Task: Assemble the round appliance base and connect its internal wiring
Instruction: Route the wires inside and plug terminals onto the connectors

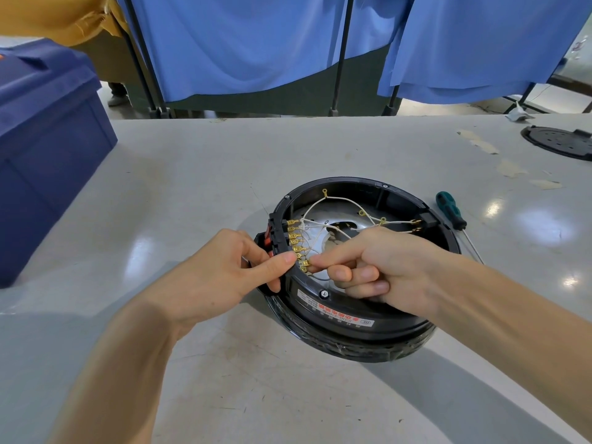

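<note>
The left hand [224,270] grips the base [368,318] at nine o'clock, likely to steady it, while the right hand [384,267] pinches a brass connector [305,267].

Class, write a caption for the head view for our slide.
Left hand grips the round black base while right hand pinches a brass terminal at its rim.
</note>
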Demonstrator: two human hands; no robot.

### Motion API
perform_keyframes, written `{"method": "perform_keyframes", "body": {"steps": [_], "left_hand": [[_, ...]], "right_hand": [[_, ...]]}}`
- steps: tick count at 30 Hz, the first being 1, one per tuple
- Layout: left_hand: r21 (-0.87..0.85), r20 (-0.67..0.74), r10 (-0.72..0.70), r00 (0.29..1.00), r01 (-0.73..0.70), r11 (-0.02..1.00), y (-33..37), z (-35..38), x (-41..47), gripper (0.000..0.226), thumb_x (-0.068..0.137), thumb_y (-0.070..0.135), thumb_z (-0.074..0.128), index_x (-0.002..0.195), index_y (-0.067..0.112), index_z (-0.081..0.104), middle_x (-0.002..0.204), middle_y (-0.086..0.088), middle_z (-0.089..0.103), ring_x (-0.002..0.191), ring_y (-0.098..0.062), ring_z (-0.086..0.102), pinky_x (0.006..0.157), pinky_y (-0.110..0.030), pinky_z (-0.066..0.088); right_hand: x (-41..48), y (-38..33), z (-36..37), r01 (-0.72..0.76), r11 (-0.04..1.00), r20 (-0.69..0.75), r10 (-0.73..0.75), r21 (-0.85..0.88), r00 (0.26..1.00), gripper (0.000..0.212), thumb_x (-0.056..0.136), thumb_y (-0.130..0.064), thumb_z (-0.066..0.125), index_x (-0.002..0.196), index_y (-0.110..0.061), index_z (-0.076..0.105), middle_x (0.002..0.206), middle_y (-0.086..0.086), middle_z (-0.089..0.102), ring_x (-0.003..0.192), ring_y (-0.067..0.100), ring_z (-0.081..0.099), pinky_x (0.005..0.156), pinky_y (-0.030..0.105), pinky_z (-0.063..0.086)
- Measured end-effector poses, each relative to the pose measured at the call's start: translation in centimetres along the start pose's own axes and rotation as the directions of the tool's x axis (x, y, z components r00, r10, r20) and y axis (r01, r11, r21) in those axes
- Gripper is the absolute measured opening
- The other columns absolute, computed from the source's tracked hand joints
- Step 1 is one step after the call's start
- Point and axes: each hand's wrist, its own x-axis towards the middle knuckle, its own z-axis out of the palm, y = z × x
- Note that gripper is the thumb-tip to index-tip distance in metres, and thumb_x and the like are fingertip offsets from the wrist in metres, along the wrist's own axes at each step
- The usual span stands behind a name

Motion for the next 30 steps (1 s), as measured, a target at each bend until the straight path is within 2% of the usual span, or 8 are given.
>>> {"method": "perform_keyframes", "body": {"steps": [2, 6, 11, 14, 18, 21, 25, 30], "left_hand": [[0.013, 0.001, 0.003, 1.000, -0.003, 1.000, 0.0, 0.0, 0.0, 0.045, 0.070, 0.057, 0.058, 0.060, 0.015, 0.073, 0.076, -0.008, 0.059, 0.065, -0.007, 0.049, 0.058, -0.006, 0.035], [0.046, 0.004, 0.012, 1.000, -0.012, 0.999, -0.1, 0.0, 0.1, 0.046, 0.067, 0.059, 0.058, 0.056, 0.016, 0.072, 0.089, -0.025, 0.060, 0.066, -0.009, 0.047, 0.055, -0.011, 0.033], [0.016, 0.014, 0.013, 1.000, -0.013, 1.000, -0.2, -0.1, 0.2, 0.048, 0.066, 0.060, 0.058, 0.056, 0.014, 0.071, 0.084, -0.017, 0.061, 0.065, -0.004, 0.051, 0.059, -0.006, 0.036], [0.022, 0.014, 0.009, 1.000, -0.010, 1.000, -0.3, -0.1, 0.3, 0.049, 0.065, 0.061, 0.058, 0.056, 0.015, 0.072, 0.081, -0.015, 0.062, 0.068, -0.007, 0.053, 0.059, -0.006, 0.036], [0.013, 0.023, 0.010, 1.000, -0.010, 1.000, -0.2, -0.2, 0.4, 0.049, 0.064, 0.061, 0.058, 0.056, 0.014, 0.072, 0.073, -0.010, 0.061, 0.065, -0.002, 0.052, 0.061, -0.006, 0.037], [0.018, 0.031, -0.002, 1.000, 0.001, 1.000, -0.4, -0.4, 0.4, 0.051, 0.063, 0.063, 0.058, 0.057, 0.015, 0.073, 0.082, -0.011, 0.061, 0.075, -0.019, 0.056, 0.067, -0.014, 0.038], [-0.002, 0.034, -0.027, 0.999, 0.027, 1.000, -0.2, -0.4, 0.3, 0.047, 0.067, 0.059, 0.060, 0.057, 0.015, 0.073, 0.077, 0.001, 0.061, 0.082, -0.016, 0.056, 0.064, -0.005, 0.038], [0.065, 0.026, -0.081, 0.996, 0.079, 0.995, -0.2, -0.7, 0.4, 0.047, 0.067, 0.064, 0.059, 0.057, 0.021, 0.073, 0.089, 0.005, 0.060, 0.085, -0.008, 0.055, 0.075, -0.019, 0.039]], "right_hand": [[0.1, -0.1, 0.0, -0.017, 1.000, 0.008, 0.017, -0.009, 1.000, 0.009, 0.093, -0.001, 0.056, 0.087, 0.004, 0.062, 0.045, -0.001, 0.042, 0.027, 0.003, 0.026, 0.027, 0.012, 0.018], [0.3, -0.5, 0.1, -0.035, 0.999, 0.029, 0.035, -0.012, 0.999, 0.012, 0.092, 0.000, 0.055, 0.082, 0.003, 0.060, 0.045, 0.000, 0.042, 0.026, 0.003, 0.026, 0.025, 0.012, 0.018], [0.6, -0.8, 0.2, -0.046, 0.998, 0.023, 0.047, -0.046, 0.999, 0.015, 0.090, 0.001, 0.057, 0.076, 0.003, 0.059, 0.044, 0.001, 0.042, 0.025, 0.003, 0.027, 0.025, 0.012, 0.018], [0.7, -0.6, 0.2, -0.021, 0.997, 0.001, 0.021, -0.077, 1.000, 0.016, 0.089, 0.001, 0.059, 0.074, 0.003, 0.060, 0.044, 0.002, 0.042, 0.026, 0.003, 0.026, 0.025, 0.013, 0.018], [0.7, -0.3, 0.3, 0.011, 0.995, -0.028, -0.014, -0.094, 1.000, 0.013, 0.087, 0.002, 0.061, 0.074, 0.003, 0.059, 0.045, 0.003, 0.043, 0.027, 0.004, 0.025, 0.027, 0.013, 0.016], [0.6, -0.2, 0.2, 0.021, 0.994, -0.034, -0.025, -0.112, 0.999, 0.013, 0.086, 0.000, 0.064, 0.073, 0.002, 0.060, 0.047, 0.004, 0.045, 0.028, 0.006, 0.027, 0.028, 0.015, 0.015], [0.4, 0.0, -0.3, 0.043, 0.977, -0.054, -0.055, -0.208, 0.997, 0.014, 0.085, -0.008, 0.070, 0.077, 0.003, 0.064, 0.044, 0.005, 0.048, 0.028, 0.007, 0.031, 0.030, 0.013, 0.016], [0.4, 0.4, -1.3, 0.080, 0.932, -0.082, -0.116, -0.353, 0.990, 0.029, 0.084, -0.025, 0.076, 0.077, 0.002, 0.068, 0.042, 0.004, 0.053, 0.028, 0.008, 0.036, 0.030, 0.012, 0.020]]}}
